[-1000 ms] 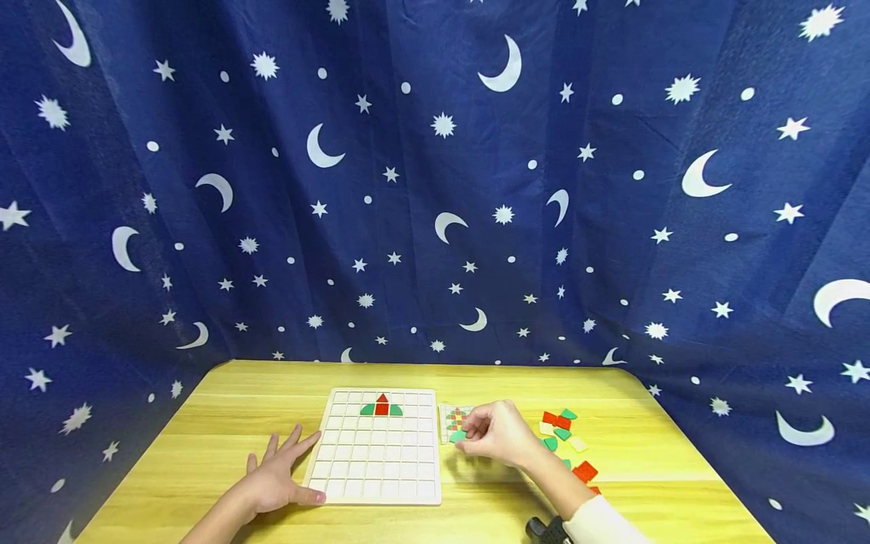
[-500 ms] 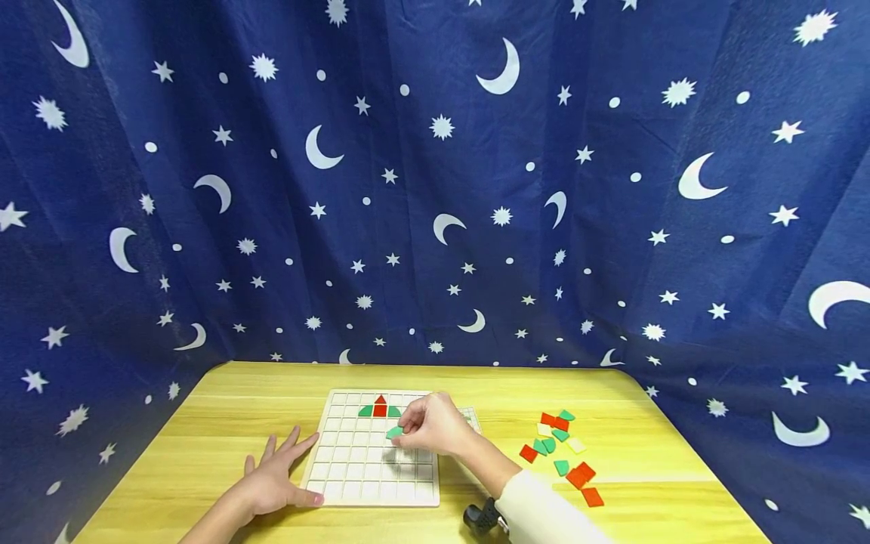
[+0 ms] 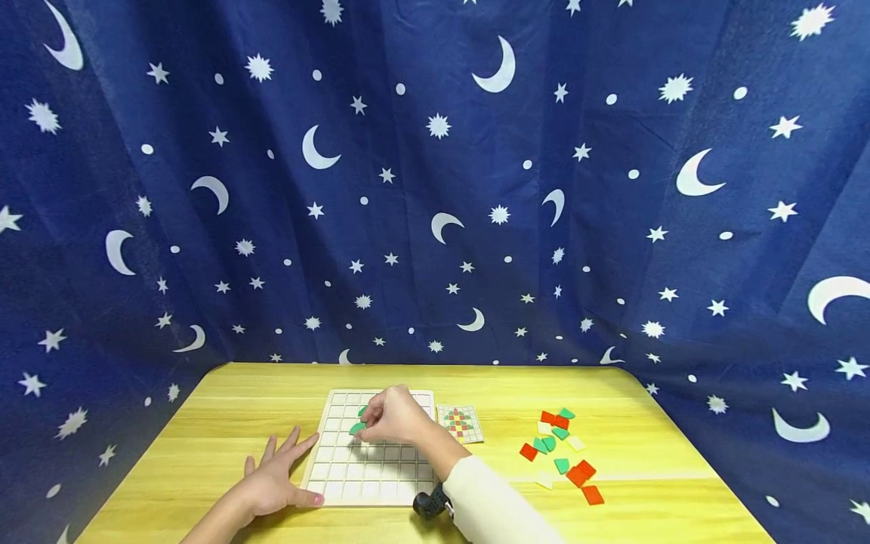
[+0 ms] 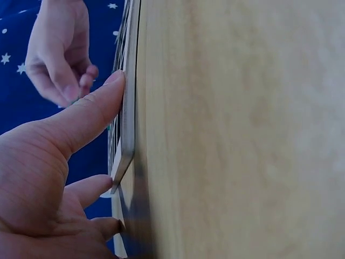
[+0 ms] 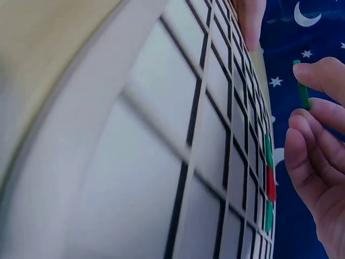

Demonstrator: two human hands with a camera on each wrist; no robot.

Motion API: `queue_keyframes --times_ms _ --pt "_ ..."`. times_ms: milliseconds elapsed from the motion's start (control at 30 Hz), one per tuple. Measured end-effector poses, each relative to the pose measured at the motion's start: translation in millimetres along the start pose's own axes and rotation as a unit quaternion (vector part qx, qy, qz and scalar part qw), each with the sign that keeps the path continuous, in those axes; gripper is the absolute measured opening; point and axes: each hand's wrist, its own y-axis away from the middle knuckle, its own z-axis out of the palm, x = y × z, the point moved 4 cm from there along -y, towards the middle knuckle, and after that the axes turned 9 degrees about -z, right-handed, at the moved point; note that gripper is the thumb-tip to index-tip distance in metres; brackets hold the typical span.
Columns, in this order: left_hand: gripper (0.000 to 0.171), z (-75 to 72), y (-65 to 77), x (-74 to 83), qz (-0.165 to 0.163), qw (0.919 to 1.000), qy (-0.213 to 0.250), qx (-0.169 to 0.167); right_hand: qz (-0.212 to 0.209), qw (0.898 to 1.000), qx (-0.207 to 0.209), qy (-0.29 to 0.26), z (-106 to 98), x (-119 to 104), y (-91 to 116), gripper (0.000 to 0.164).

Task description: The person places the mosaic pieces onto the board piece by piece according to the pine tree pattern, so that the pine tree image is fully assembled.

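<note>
My right hand (image 3: 397, 417) is over the far part of the white grid board (image 3: 381, 493), pinching a green tile (image 5: 303, 89) with one rounded side between thumb and fingertips. The right wrist view shows the tile edge-on, held above the grid. Inlaid in the far rows are a red square tile (image 5: 271, 183) and green tiles (image 5: 269, 150) on either side of it; in the head view my right hand covers most of them. My left hand (image 3: 272, 477) lies at the board's left side, fingers spread, thumb (image 4: 102, 100) and fingertips touching its edge.
A small pattern card (image 3: 473, 436) with a coloured grid picture lies right of the board. Farther right, loose red (image 3: 593, 496), green (image 3: 561, 465) and pale yellow tiles (image 3: 575, 443) are scattered on the wooden table (image 3: 652, 453). A star-and-moon curtain (image 3: 435, 189) surrounds the table.
My right hand has carried the green tile leftward from above the pattern card to over the board's far left part, uncovering the card. The left hand has stayed at the board's edge.
</note>
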Motion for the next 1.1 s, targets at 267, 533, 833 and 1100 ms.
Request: queue_keyframes --times_ms 267,533,833,1100 --pt "0.115 2.4 -3.8 -4.0 0.006 1.0000 -0.001 -0.001 0.008 0.998 -0.004 0.063 14.3 1.1 -18.4 0.012" --pt "0.121 6.0 -14.5 -17.6 0.010 0.9999 0.003 0.004 0.008 0.991 -0.014 0.133 25.8 0.9 -32.1 0.016" --pt "0.119 -2.5 2.3 1.7 0.007 0.9999 0.006 -0.008 0.069 0.980 -0.037 0.185 30.7 10.0 -41.1 0.015" --pt "0.118 1.1 -4.7 -7.1 0.013 0.9999 0.011 0.003 0.072 0.972 -0.055 0.218 30.0 10.0 -45.9 0.016"
